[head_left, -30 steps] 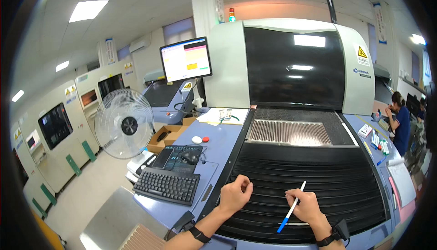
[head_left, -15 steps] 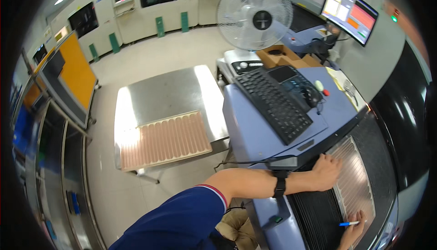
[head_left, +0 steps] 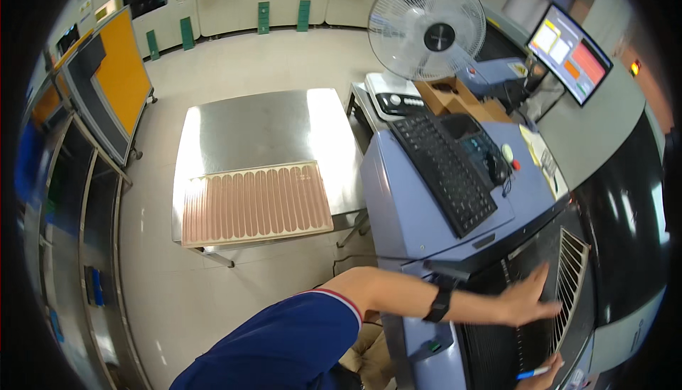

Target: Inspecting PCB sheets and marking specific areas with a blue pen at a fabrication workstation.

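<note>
Panel, one: pale-rimmed, crossed by dark and light stripes. From where I am standing it is showing as a narrow wedge, lying to the right of the keyboard; flat or tilted, unclear.

Pen, one: white-bodied, blue-ended, partly hidden. It is being held nearly level, blue end pointing left, below and right of the keyboard, well apart.

Monitor screen, far right: white, yellow, red and orange blocks glow, their lettering too small to read.
Blue machine, far right: 1 yellow-and-white label, its print illegible.
Fan hub, far: a pale marking, unreadable.
Keyboard, right: key legends too small to make out.
</note>
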{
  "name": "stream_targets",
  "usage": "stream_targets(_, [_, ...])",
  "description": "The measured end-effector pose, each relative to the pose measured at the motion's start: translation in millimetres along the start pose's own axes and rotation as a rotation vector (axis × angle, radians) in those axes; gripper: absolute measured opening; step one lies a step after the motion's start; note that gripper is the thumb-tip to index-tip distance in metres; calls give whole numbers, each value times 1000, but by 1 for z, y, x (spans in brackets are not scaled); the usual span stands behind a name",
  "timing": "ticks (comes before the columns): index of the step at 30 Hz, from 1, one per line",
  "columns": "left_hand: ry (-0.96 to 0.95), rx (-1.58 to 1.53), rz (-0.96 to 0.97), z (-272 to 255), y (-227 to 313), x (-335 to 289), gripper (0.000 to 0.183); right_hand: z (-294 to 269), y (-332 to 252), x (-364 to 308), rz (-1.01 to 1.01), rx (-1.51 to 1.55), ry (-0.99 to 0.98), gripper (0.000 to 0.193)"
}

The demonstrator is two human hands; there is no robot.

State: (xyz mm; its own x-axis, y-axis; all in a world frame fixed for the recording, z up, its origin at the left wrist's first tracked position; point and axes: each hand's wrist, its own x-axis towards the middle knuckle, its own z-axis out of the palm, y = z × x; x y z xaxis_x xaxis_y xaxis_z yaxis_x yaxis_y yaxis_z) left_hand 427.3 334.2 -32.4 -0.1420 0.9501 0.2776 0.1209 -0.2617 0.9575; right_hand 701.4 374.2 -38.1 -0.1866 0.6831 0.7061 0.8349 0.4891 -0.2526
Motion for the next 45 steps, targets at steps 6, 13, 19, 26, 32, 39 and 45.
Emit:
stream_targets(6, [70,-82,375,-23,25,-117,52,-93,-100,-87,48,434,-152,61])
stream_targets(13, [-223,222,-136,-138,-8,-172,29,-126,-50,-157,551,630,257,67])
stream_targets(19, [248,111,-106,-182,-127,-221,64,-91,-63,-141,741,917,59,31])
stream_targets(26, [305,-175,18,-182,-115,-197,83,-83,-65,-150,684,691,-36,14])
stream_targets(32, [406,-71,33,-195,-120,-198,91,-86,-79,-156,653,640,-132,6])
stream_targets(39, [388,-44,46,-186,-106,-195,92,-80,-82,-154,549,663,-95,4])
stream_targets(45, [375,-51,30,-189,-110,-198,92,-80,-83,-153,536,654,-94,4])
